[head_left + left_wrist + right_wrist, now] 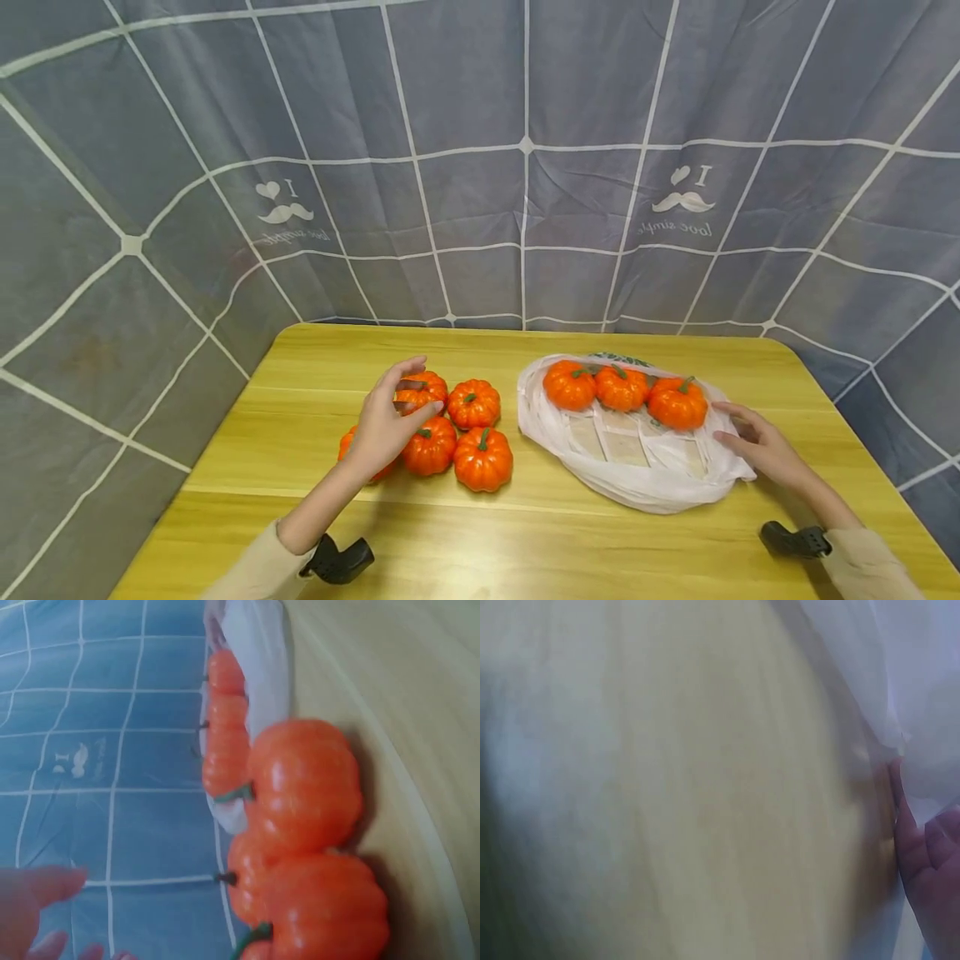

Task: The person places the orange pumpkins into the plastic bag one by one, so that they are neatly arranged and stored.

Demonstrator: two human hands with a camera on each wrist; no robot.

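My left hand (381, 429) hovers over several small orange pumpkins (483, 460), thumb and fingers spread, with nothing visible between them. It partly hides the pumpkins beneath it. To the right lies a white plastic bag (637, 492), spread open, with beige rectangular patches showing in its middle. Three pumpkins (677, 404) sit in a row along the bag's far side. At the bag's right edge my right hand (772, 454) touches the plastic, thumb and index finger apart. In the right wrist view, the white plastic (937, 712) covers part of its fingers.
Everything rests on a yellow wood-grain table (450, 542). A grey-blue curtain (465, 200) with white lines hangs behind and beside it. A green-patterned piece (622, 359) shows at the bag's far edge. Black wrist devices (337, 562) sit on both arms.
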